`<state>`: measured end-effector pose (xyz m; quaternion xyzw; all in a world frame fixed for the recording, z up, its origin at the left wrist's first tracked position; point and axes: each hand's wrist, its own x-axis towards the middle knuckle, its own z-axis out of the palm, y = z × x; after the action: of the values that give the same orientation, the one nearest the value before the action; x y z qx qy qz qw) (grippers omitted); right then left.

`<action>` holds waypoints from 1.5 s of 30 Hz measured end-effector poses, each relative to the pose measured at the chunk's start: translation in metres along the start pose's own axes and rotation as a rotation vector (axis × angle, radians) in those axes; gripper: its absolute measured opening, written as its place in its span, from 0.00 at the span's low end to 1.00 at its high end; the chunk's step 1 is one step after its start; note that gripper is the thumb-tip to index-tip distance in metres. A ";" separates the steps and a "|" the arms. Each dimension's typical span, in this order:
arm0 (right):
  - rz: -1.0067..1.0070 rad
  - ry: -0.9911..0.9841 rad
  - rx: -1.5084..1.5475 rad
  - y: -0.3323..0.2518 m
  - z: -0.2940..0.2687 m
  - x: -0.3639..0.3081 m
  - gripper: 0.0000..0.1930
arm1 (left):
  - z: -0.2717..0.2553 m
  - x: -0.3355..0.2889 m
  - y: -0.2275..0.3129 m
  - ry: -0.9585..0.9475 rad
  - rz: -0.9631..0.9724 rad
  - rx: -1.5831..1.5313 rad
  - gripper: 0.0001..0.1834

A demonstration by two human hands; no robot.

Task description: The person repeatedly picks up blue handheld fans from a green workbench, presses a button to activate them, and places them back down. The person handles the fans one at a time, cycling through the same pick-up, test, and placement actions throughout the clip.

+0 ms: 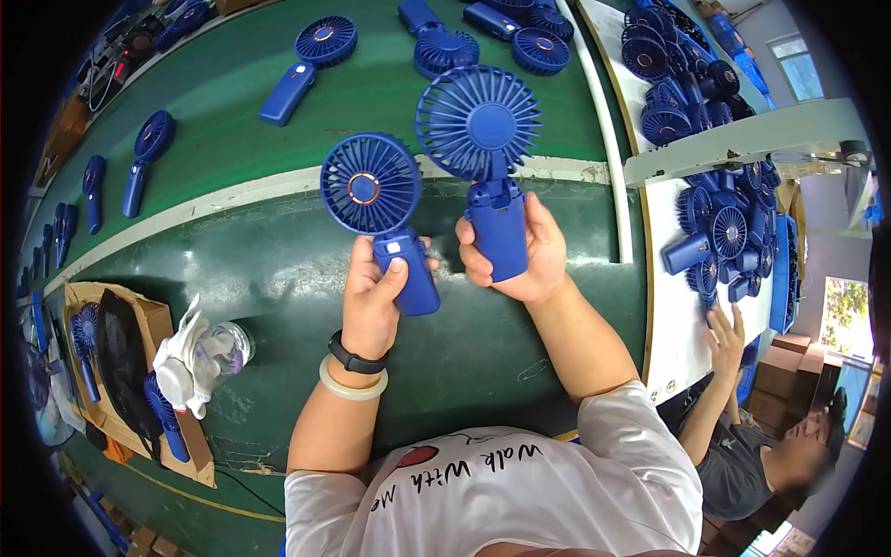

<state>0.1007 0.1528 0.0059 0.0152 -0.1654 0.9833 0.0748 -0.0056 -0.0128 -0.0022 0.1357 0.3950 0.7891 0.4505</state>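
Observation:
In my left hand [373, 283] I grip a blue handheld fan [408, 278] by its handle, thumb near the light-coloured button. Its round grille with a copper-coloured ring faces up. My right hand [543, 246] is wrapped around the handle of a second blue handheld fan [490, 125], whose back grille shows. The two fans are held side by side, upright and apart, above the green tabletop [445, 343]. On the green belt [232, 139] beyond them lie several more blue fans, one handheld fan [297, 88] among them.
At left, an open cardboard box [190, 436] holds fans and a black mesh item. Beside it are white gloves [190, 357] and a clear jar [234, 345]. A white rail [608, 139] runs on the right. Beyond, a person reaches toward fans heaped on a white table [673, 316].

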 end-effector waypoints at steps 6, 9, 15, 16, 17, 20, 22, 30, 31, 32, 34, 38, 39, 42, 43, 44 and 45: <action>-0.054 0.042 0.005 -0.004 -0.008 0.000 0.34 | 0.002 -0.001 0.000 0.015 0.043 0.024 0.19; -0.048 0.057 -0.018 -0.002 -0.009 0.001 0.33 | -0.002 -0.001 -0.002 -0.012 0.047 0.032 0.20; -0.034 0.047 -0.039 -0.002 -0.010 0.003 0.33 | 0.000 -0.001 -0.002 0.018 0.047 0.024 0.22; -0.034 0.040 -0.039 -0.002 -0.011 0.003 0.33 | 0.001 -0.001 -0.001 0.009 0.041 0.025 0.22; -0.034 0.043 -0.046 -0.002 -0.012 0.002 0.34 | 0.000 -0.001 -0.001 0.000 0.036 0.026 0.22; -0.040 0.073 -0.100 -0.003 -0.014 0.002 0.33 | 0.001 0.000 -0.001 -0.010 0.035 0.027 0.23; -0.046 0.124 -0.177 -0.004 -0.014 0.003 0.30 | 0.000 0.000 -0.002 -0.011 0.037 0.024 0.23; -0.123 0.391 -0.527 0.000 -0.001 0.002 0.23 | 0.003 0.000 -0.004 0.050 0.010 -0.037 0.30; -0.135 0.399 -0.577 0.002 0.000 0.003 0.22 | 0.006 -0.001 -0.003 0.041 0.018 -0.028 0.32; -0.147 0.408 -0.627 0.004 0.001 0.004 0.22 | 0.011 -0.003 -0.001 0.031 0.027 -0.020 0.34; -0.182 0.416 -0.737 0.005 0.003 0.004 0.21 | 0.012 -0.005 -0.002 0.014 0.025 0.014 0.37; -0.191 0.434 -0.784 0.007 -0.001 0.005 0.22 | 0.007 -0.005 -0.006 -0.017 0.004 0.065 0.32; -0.196 0.434 -0.772 0.007 -0.001 0.006 0.21 | 0.003 -0.005 -0.008 -0.042 -0.027 0.075 0.30; -0.188 0.424 -0.770 0.006 0.000 0.004 0.20 | 0.003 -0.007 -0.009 -0.061 -0.042 0.068 0.21; -0.181 0.418 -0.787 0.005 -0.003 0.004 0.21 | 0.002 -0.007 -0.009 -0.050 -0.045 0.098 0.21; -0.173 0.412 -0.805 0.004 -0.005 0.003 0.21 | 0.001 -0.007 -0.009 -0.038 -0.047 0.127 0.20; -0.168 0.420 -0.804 0.004 -0.006 0.003 0.21 | 0.000 -0.007 -0.009 -0.065 -0.048 0.078 0.20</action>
<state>0.0973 0.1517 -0.0005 -0.2014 -0.5131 0.8134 0.1860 0.0043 -0.0162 -0.0077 0.1691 0.4137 0.7571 0.4764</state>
